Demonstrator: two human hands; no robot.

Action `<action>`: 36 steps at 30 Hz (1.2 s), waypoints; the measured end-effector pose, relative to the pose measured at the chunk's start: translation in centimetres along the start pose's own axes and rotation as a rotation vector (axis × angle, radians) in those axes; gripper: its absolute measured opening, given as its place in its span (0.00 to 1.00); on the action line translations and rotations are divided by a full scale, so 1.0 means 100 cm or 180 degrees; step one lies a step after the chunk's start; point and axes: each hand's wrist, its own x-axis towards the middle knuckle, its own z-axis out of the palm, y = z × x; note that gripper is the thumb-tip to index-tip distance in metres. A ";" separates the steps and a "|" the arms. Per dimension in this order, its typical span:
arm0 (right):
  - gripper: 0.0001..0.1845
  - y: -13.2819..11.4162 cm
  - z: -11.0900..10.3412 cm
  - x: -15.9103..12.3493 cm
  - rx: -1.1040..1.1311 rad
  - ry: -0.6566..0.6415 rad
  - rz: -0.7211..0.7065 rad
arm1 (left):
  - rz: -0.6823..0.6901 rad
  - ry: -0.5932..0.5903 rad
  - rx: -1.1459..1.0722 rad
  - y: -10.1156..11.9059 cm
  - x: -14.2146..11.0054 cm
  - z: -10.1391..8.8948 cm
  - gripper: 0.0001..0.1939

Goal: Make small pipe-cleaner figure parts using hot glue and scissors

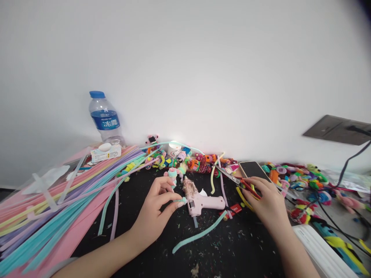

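Observation:
My left hand (158,206) is closed, with a short teal piece of pipe cleaner (183,200) pinched between thumb and index finger. A small pink, white and teal fuzzy figure (172,173) shows just above its curled fingers; I cannot tell whether they touch it. Red-handled scissors (230,176) are in my right hand (268,199), blades pointing up and left. Between the hands lies a pale pink glue gun (207,202), its nozzle area crusted brown. A loose teal pipe cleaner (199,234) lies in front of it.
Long pastel pipe cleaners (95,181) cover the left side. A water bottle (106,119) stands by the wall. Several colourful fuzzy pieces (199,164) line the back. A phone (253,170), black cables (333,216) and a white box-like object (317,247) lie right.

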 end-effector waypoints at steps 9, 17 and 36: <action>0.09 -0.075 -0.015 -0.016 0.0730 -0.2313 -0.0666 | -0.0149 0.0039 0.0082 -0.002 0.001 0.000 0.07; 0.10 -0.075 -0.006 -0.020 0.1001 -0.2578 -0.0760 | -0.0213 0.0100 0.0165 -0.002 0.003 0.000 0.06; 0.11 -0.055 0.003 -0.013 0.0816 0.0032 -0.0160 | 0.0048 -0.0229 0.0126 0.005 -0.003 0.003 0.08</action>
